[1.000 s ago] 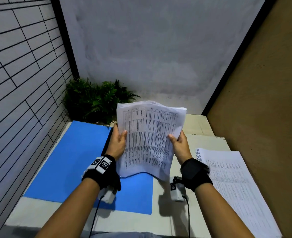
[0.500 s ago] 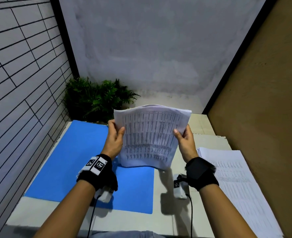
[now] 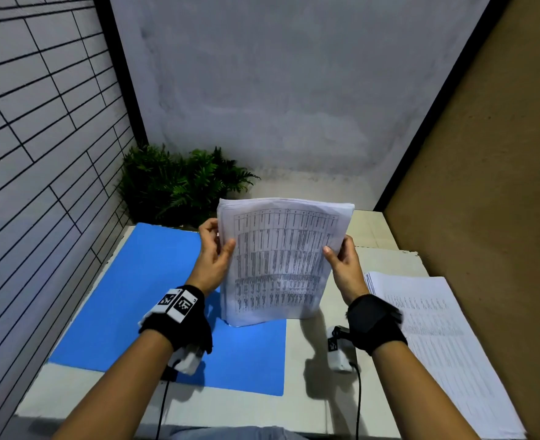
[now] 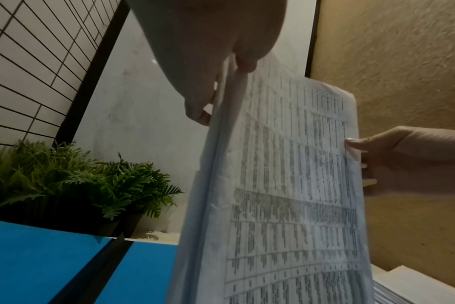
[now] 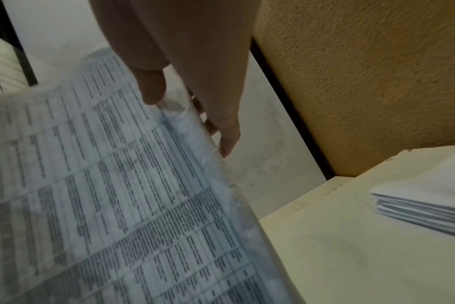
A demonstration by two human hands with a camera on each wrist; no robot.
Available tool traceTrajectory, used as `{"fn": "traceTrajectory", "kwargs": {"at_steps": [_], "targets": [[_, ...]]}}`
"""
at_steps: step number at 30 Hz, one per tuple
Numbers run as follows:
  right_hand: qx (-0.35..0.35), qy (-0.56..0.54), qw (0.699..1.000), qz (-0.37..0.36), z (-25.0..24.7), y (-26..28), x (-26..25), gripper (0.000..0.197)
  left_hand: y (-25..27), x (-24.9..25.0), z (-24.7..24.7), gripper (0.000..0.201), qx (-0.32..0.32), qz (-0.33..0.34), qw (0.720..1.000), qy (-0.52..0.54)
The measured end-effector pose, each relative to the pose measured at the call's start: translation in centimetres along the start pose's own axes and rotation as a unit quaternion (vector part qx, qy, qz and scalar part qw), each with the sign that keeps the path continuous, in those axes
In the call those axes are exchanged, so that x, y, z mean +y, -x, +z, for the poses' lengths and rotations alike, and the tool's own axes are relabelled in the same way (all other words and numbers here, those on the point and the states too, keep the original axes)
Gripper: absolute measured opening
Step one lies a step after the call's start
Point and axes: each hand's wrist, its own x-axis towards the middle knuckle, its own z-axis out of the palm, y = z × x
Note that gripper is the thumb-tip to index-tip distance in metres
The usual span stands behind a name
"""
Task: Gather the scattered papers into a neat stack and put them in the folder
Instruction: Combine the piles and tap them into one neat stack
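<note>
Above blue folder [image 3: 109, 300], both hands pinching paper stack [image 3: 281, 265] side edges, upright.

The left hand [image 3: 213, 258] and the right hand [image 3: 346, 268] are holding a stack of papers [image 3: 281, 265] upright over the desk [image 3: 306, 404]. A blue folder [image 3: 129, 300] is lying open underneath. More papers [image 3: 446, 341] are lying on the right.

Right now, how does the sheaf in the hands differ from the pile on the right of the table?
The held sheaf stands nearly upright, bowed, over the edge of the blue folder; the table pile lies flat. The left hand and right hand grip the sheaf's side edges; nothing touches the pile. Both are white sheets printed with tables.
</note>
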Motion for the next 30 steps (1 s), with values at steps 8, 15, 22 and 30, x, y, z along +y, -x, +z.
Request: {"fn": "traceTrajectory", "kwargs": {"at_steps": [8, 15, 22, 30], "targets": [[0.002, 0.008, 1.0, 0.0, 0.5, 0.5, -0.1, 0.029, 0.3, 0.4, 0.1, 0.03, -0.009, -0.045, 0.998, 0.042], [-0.003, 0.045, 0.999, 0.024, 0.5, 1.2, 1.0, 0.035, 0.7, -0.6, -0.1, 0.03, -0.043, -0.059, 0.997, -0.035], [0.02, 0.11, 0.992, 0.057, 1.0, 0.9, 2.9, 0.033, 0.4, -1.6, 0.5, 0.036, -0.03, -0.053, 0.981, -0.185], [0.025, 0.206, 0.977, 0.056, 0.8, 1.0, 3.6, 0.033, 0.2, -2.2, -0.3, 0.039, -0.059, -0.076, 0.969, -0.229]]}}
